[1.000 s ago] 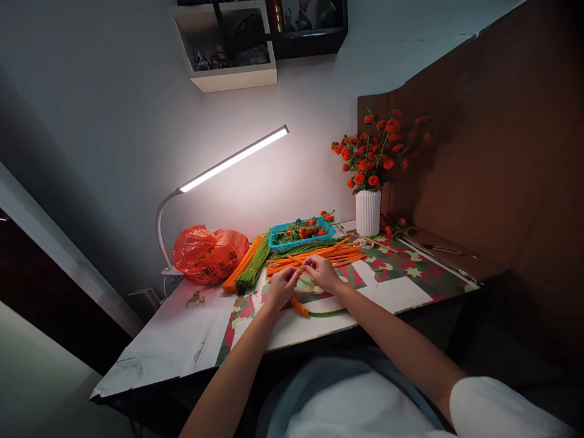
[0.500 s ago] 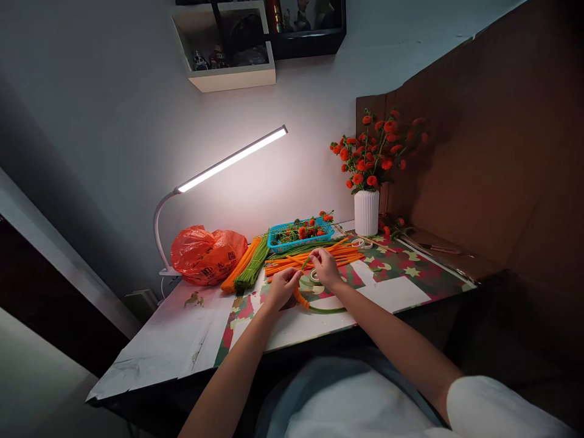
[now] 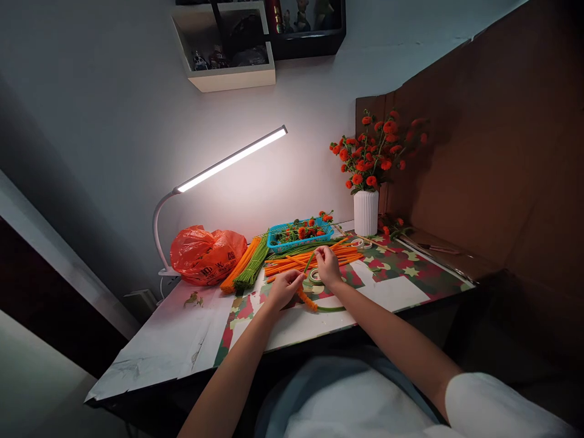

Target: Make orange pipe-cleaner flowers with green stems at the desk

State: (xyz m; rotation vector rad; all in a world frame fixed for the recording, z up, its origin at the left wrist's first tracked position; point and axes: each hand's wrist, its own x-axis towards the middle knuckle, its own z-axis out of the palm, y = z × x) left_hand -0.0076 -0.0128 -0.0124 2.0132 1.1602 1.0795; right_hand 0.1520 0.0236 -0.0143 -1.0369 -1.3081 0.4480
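Between my two hands runs a green pipe cleaner [image 3: 309, 261], pinched at its upper end by the closed fingers of my right hand [image 3: 327, 266]. Lower down, my left hand [image 3: 285, 289] is closed on it, thumb against fingers. An orange coiled pipe cleaner [image 3: 307, 300] hangs just below my left fingers, and a green length curves from its end toward my right forearm. Beside my right hand lies a roll of tape [image 3: 314, 276]. Loose orange pipe cleaners [image 3: 285, 266] are spread behind both hands.
Left of the hands are a green pipe cleaner bundle [image 3: 252, 267] and a red plastic bag [image 3: 207, 255]. A blue basket [image 3: 278, 247] with orange flowers stands at the back, near a white vase [image 3: 365, 213]. A lit lamp [image 3: 232, 159] leans over the table.
My right hand has risen slightly away from the left, showing more green pipe cleaner between them. The orange coil has shifted a little to the right.
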